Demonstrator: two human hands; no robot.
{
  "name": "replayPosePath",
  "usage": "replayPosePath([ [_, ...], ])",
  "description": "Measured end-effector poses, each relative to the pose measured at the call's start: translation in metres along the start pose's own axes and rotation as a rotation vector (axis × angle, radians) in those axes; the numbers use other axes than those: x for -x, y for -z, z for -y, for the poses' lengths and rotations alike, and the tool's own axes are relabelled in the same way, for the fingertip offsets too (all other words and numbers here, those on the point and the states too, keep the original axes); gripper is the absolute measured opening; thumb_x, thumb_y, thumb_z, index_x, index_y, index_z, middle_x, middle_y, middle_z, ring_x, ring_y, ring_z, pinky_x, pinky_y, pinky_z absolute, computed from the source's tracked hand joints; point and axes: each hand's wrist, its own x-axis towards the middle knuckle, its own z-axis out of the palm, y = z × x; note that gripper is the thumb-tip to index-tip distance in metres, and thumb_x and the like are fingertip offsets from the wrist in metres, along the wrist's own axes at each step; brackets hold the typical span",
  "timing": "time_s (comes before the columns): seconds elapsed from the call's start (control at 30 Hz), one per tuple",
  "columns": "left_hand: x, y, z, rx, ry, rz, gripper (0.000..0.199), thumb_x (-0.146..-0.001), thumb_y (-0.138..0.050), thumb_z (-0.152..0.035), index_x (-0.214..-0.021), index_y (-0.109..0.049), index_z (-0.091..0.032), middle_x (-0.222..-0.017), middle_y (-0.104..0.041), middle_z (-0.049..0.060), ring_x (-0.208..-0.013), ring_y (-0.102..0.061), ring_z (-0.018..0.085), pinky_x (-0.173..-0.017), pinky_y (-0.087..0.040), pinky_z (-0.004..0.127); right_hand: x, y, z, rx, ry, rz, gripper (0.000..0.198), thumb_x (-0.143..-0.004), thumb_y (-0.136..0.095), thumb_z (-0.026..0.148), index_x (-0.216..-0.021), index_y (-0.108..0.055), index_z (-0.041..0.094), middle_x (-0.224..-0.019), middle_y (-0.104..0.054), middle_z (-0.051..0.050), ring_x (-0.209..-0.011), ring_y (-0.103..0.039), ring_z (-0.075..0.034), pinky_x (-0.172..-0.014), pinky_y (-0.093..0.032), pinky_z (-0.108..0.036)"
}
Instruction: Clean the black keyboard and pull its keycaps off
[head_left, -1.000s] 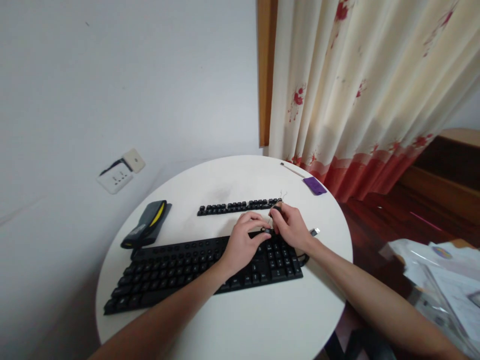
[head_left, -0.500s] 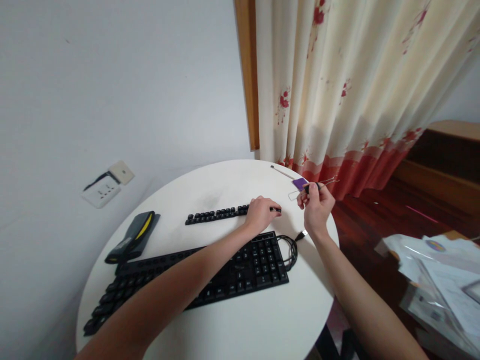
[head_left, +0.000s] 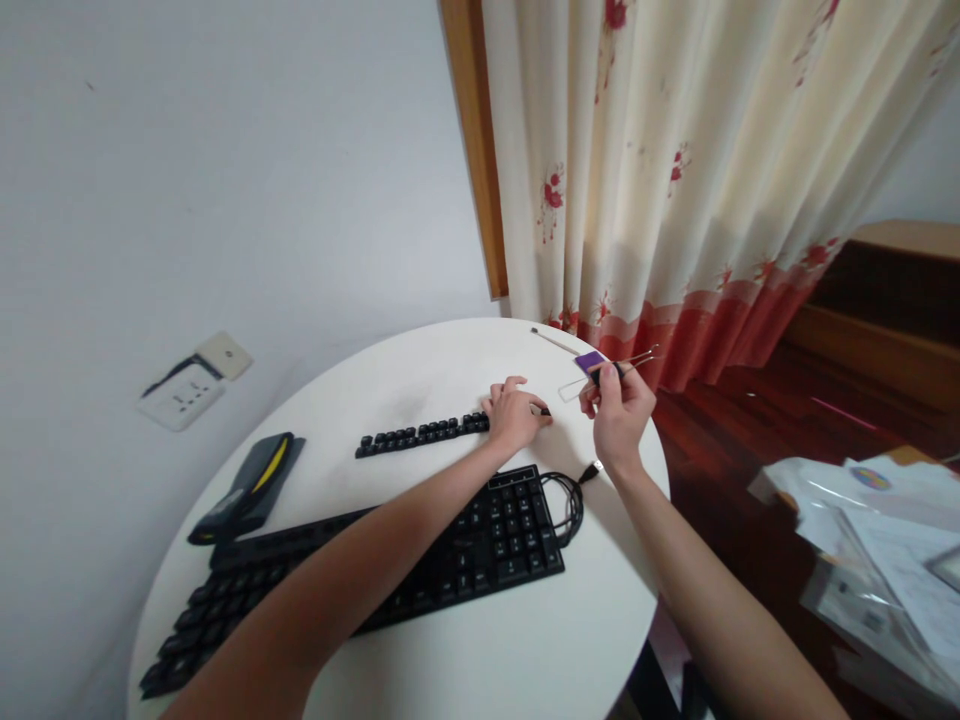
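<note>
My left hand lies over the right end of a row of loose black keycaps, its fingers spread. One or more keycaps show by its fingertips; whether it touches them is hard to see. Over the table's right edge, my right hand is closed around the dark handle of a wire keycap puller, with wire loops sticking out at both ends. A black keyboard lies below, partly covered by my left forearm, its coiled USB cable at its right side.
The white round table stands against the wall. A small brush and a purple piece lie near its far right edge. Left are a grey-and-yellow object and more black keycaps. A curtain hangs behind.
My left hand's fingers have lifted and spread apart over the keycap row. My right hand still holds the puller. The whole view has shifted slightly.
</note>
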Motion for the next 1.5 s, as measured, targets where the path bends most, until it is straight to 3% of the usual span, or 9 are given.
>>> replayPosePath([
  [0.33, -0.0059, 0.0025, -0.0026, -0.023, 0.029, 0.089, 0.021, -0.069, -0.081, -0.05, -0.085, -0.079, -0.037, -0.142, -0.047, 0.002, -0.126, -0.037, 0.036, -0.095, -0.032, 0.052, 0.0, 0.0001, -0.0016, 0.004, 0.008, 0.004, 0.03, -0.095, -0.054, 0.046, -0.083, -0.057, 0.019, -0.053, -0.046, 0.006, -0.041, -0.044, -0.008, -0.04, -0.033, -0.021],
  [0.53, -0.0073, 0.0045, 0.0, -0.043, 0.026, 0.121, 0.036, -0.068, -0.079, -0.059, -0.097, -0.077, -0.037, -0.144, -0.044, 0.005, -0.127, -0.036, 0.036, -0.097, -0.033, 0.052, -0.0002, 0.0009, -0.0025, 0.001, 0.001, 0.009, 0.03, -0.095, -0.054, 0.045, -0.082, -0.057, 0.019, -0.053, -0.046, 0.007, -0.041, -0.043, -0.008, -0.041, -0.033, -0.021],
  [0.77, -0.0055, 0.0062, -0.0038, -0.063, -0.013, 0.123, 0.014, -0.077, -0.076, -0.041, -0.09, -0.079, -0.036, -0.142, -0.046, 0.003, -0.127, -0.037, 0.036, -0.097, -0.032, 0.052, -0.0002, 0.0007, -0.0021, -0.011, 0.005, 0.016, 0.028, -0.095, -0.056, 0.043, -0.082, -0.058, 0.018, -0.052, -0.046, 0.007, -0.041, -0.042, -0.008, -0.041, -0.032, -0.021],
  [1.0, -0.0066, 0.0084, -0.0063, -0.045, 0.032, 0.132, 0.029, -0.068, -0.082, -0.047, -0.095, -0.078, -0.035, -0.141, -0.046, 0.004, -0.126, -0.038, 0.036, -0.096, -0.034, 0.052, -0.0004, 0.0009, -0.004, 0.037, 0.011, 0.019, 0.03, -0.095, -0.054, 0.046, -0.081, -0.057, 0.019, -0.054, -0.045, 0.007, -0.042, -0.043, -0.008, -0.042, -0.034, -0.021],
  [1.27, -0.0061, 0.0095, -0.0061, -0.03, 0.0, 0.114, 0.012, -0.081, -0.072, -0.042, -0.088, -0.079, -0.035, -0.14, -0.048, 0.003, -0.125, -0.038, 0.035, -0.095, -0.033, 0.052, -0.001, 0.0006, -0.0018, 0.02, 0.006, 0.025, 0.031, -0.094, -0.056, 0.046, -0.081, -0.058, 0.018, -0.052, -0.045, 0.006, -0.042, -0.042, -0.008, -0.041, -0.033, -0.021],
  [1.5, -0.0073, 0.0041, -0.0077, -0.028, -0.044, 0.051, 0.013, -0.085, -0.069, -0.04, -0.086, -0.08, -0.032, -0.13, -0.054, 0.006, -0.119, -0.041, 0.033, -0.093, -0.034, 0.049, -0.0011, 0.0008, -0.0028, 0.031, 0.009, 0.029, 0.031, -0.094, -0.056, 0.046, -0.08, -0.058, 0.018, -0.052, -0.045, 0.006, -0.041, -0.041, -0.008, -0.041, -0.032, -0.021],
])
